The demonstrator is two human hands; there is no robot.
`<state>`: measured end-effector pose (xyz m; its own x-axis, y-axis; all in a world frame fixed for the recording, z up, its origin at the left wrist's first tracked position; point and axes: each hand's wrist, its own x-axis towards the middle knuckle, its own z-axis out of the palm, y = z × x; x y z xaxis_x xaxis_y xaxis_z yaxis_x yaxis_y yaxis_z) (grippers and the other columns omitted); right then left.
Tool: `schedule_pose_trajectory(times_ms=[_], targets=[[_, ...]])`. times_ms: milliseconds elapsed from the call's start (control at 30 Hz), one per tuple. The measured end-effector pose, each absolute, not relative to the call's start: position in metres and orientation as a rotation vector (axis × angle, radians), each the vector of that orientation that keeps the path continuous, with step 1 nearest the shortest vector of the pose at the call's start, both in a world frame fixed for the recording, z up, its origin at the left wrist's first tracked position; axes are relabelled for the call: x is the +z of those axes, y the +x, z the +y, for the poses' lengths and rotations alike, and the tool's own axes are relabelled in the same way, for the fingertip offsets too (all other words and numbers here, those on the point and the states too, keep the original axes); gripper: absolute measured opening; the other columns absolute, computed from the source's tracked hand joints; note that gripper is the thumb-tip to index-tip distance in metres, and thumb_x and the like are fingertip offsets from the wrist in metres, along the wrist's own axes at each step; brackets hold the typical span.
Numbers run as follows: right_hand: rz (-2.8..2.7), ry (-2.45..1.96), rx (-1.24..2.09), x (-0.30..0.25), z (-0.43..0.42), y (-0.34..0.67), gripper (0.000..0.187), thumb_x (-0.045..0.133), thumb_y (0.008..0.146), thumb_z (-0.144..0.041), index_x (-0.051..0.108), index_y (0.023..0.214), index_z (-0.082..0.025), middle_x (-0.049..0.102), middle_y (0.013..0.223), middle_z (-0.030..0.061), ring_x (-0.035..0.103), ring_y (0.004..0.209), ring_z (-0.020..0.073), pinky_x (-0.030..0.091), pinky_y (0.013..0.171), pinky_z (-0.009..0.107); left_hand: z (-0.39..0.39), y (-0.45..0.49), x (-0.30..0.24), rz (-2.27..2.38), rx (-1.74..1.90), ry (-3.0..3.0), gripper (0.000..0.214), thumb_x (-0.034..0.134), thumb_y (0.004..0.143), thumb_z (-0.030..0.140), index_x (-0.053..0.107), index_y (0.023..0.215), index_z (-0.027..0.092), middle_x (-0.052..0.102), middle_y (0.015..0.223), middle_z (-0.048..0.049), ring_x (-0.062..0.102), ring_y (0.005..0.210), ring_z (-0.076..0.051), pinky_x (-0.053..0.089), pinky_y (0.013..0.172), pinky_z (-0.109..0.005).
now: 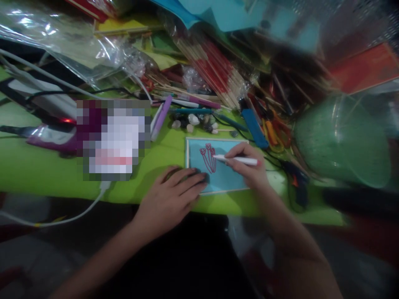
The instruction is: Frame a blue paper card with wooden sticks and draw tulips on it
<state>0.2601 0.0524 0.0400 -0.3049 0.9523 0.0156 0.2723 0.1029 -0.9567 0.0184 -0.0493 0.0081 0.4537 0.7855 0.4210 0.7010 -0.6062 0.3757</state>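
A light blue card (230, 178) edged with thin pale sticks lies on the green tabletop (149, 162). Red outlines of three long-stemmed flowers (208, 158) are drawn on its left half. Between the fingers of my right hand (249, 166) is a white marker (241, 159) with a red end, its tip at the rightmost flower. My left hand (174, 195) lies flat, fingers stretched out, over the card's lower left corner.
Behind the card are pebbles (193, 120), a purple marker (161, 118) and heaped sticks and wrappers. A green basket (343, 141), orange-handled scissors (274, 133) and a glue gun (296, 182) stand or lie right. Left are cables and a pixelated device (121, 133).
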Motion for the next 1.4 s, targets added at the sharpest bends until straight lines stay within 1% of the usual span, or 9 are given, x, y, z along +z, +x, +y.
schedule_pose_trajectory(times_ms=[133, 233, 400, 533, 700, 867, 1067, 1200, 1400], targets=[[-1.737, -1.26, 1.218, 0.0402, 0.0501, 0.2577, 0.021, 0.085, 0.079, -0.039, 0.07, 0.078, -0.024, 0.064, 0.065, -0.0027, 0.051, 0.057, 0.0138, 0.038, 0.051, 0.028, -0.0491, 0.0192, 0.0071, 1.329, 0.828, 2.551, 0.027, 0.057, 0.104, 0.02, 0.072, 0.127, 0.025, 0.077, 0.134, 0.0001, 0.067, 0.125, -0.024, 0.047, 0.111, -0.046], [-1.744, -1.252, 1.224, 0.0382, 0.0493, 0.2589, 0.022, 0.085, 0.08, -0.038, 0.068, 0.078, -0.024, 0.066, 0.067, -0.0018, 0.054, 0.058, 0.0143, 0.04, 0.052, 0.028, -0.0498, 0.019, 0.005, 1.324, 0.822, 2.551, 0.027, 0.058, 0.104, 0.019, 0.072, 0.127, 0.024, 0.077, 0.135, -0.0002, 0.067, 0.126, -0.025, 0.046, 0.112, -0.047], [-1.765, -1.23, 1.234, 0.036, 0.0486, 0.261, 0.028, 0.086, 0.082, -0.045, 0.068, 0.079, -0.023, 0.07, 0.071, -0.0002, 0.059, 0.061, 0.0153, 0.044, 0.054, 0.028, -0.051, 0.0174, 0.0039, 1.31, 0.84, 2.537, 0.027, 0.059, 0.103, 0.019, 0.072, 0.127, 0.023, 0.076, 0.136, -0.0005, 0.066, 0.127, -0.026, 0.045, 0.113, -0.047], [-1.776, -1.208, 1.23, 0.0365, 0.0481, 0.2609, 0.029, 0.086, 0.083, -0.047, 0.069, 0.08, -0.023, 0.07, 0.071, -0.0002, 0.06, 0.061, 0.0153, 0.045, 0.055, 0.028, -0.0513, 0.0174, 0.0044, 1.316, 0.847, 2.537, 0.027, 0.06, 0.103, 0.02, 0.072, 0.127, 0.023, 0.076, 0.135, -0.0016, 0.067, 0.127, -0.025, 0.045, 0.114, -0.046], [-1.775, -1.222, 1.215, 0.038, 0.0481, 0.2594, 0.032, 0.087, 0.082, -0.05, 0.069, 0.079, -0.024, 0.07, 0.071, -0.0003, 0.06, 0.061, 0.0153, 0.046, 0.054, 0.028, -0.0511, 0.0185, 0.0041, 1.313, 0.854, 2.531, 0.027, 0.059, 0.104, 0.02, 0.071, 0.128, 0.022, 0.076, 0.136, 0.0004, 0.066, 0.127, -0.026, 0.045, 0.112, -0.048], [-1.773, -1.227, 1.211, 0.0363, 0.0487, 0.2606, 0.027, 0.087, 0.082, -0.044, 0.07, 0.08, -0.023, 0.07, 0.071, -0.0006, 0.06, 0.061, 0.0147, 0.045, 0.054, 0.027, -0.0502, 0.0191, 0.0037, 1.309, 0.857, 2.534, 0.028, 0.057, 0.104, 0.018, 0.07, 0.128, 0.022, 0.076, 0.136, 0.0014, 0.066, 0.126, -0.026, 0.045, 0.111, -0.049], [-1.793, -1.252, 1.188, 0.0374, 0.0484, 0.2593, 0.021, 0.085, 0.082, -0.038, 0.069, 0.079, -0.023, 0.07, 0.071, -0.0008, 0.059, 0.06, 0.0143, 0.045, 0.053, 0.027, -0.0504, 0.0185, 0.0036, 1.307, 0.858, 2.535, 0.028, 0.059, 0.103, 0.019, 0.071, 0.128, 0.023, 0.076, 0.135, -0.001, 0.067, 0.126, -0.025, 0.047, 0.112, -0.047], [-1.823, -1.268, 1.169, 0.0401, 0.0482, 0.2569, 0.017, 0.082, 0.082, -0.033, 0.068, 0.079, -0.023, 0.069, 0.069, -0.0015, 0.058, 0.059, 0.0136, 0.043, 0.052, 0.026, -0.0505, 0.0185, 0.0034, 1.304, 0.864, 2.535, 0.028, 0.06, 0.103, 0.018, 0.071, 0.127, 0.022, 0.076, 0.135, -0.0007, 0.067, 0.126, -0.026, 0.047, 0.112, -0.048], [-1.847, -1.278, 1.145, 0.042, 0.0484, 0.2552, 0.016, 0.081, 0.083, -0.031, 0.068, 0.08, -0.022, 0.07, 0.07, -0.0015, 0.058, 0.059, 0.0131, 0.043, 0.052, 0.026, -0.0497, 0.0191, 0.005, 1.31, 0.872, 2.533, 0.026, 0.058, 0.104, 0.019, 0.072, 0.126, 0.022, 0.077, 0.134, -0.0008, 0.067, 0.125, -0.025, 0.047, 0.111, -0.047]])
